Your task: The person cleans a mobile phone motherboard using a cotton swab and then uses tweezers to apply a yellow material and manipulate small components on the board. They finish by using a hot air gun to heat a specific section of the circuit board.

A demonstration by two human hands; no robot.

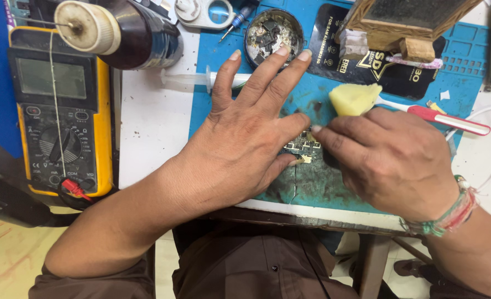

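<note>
- Two hands fill the head view, meeting over a small circuit board [302, 147] that lies on a stained blue work mat [334, 182], near the mat's front edge.
- From my remote seat, I see the left hand [245, 138] lying flat with fingers spread apart and stretched forward; its thumb and the edge of its palm press on the board, pinning it to the mat.
- My read of the right hand [392, 160]: fingers bunched together, the forefinger tip touching the board's right end. Whether it pinches a tool there, I cannot tell, since the fingers hide that spot.
- Just behind the right hand sits a yellow sponge piece [353, 98], with a red-and-white toothbrush [442, 117] lying beside it.
- Beyond the left fingertips stands a round tin of scrap parts [273, 30], and a clear syringe [201, 79] lies across the mat's left edge.
- Further left, on the white tabletop [151, 133], rests a yellow multimeter [63, 105] with a dark bottle [129, 30] above it.
- On the right wrist I see a band of coloured threads [450, 213].
</note>
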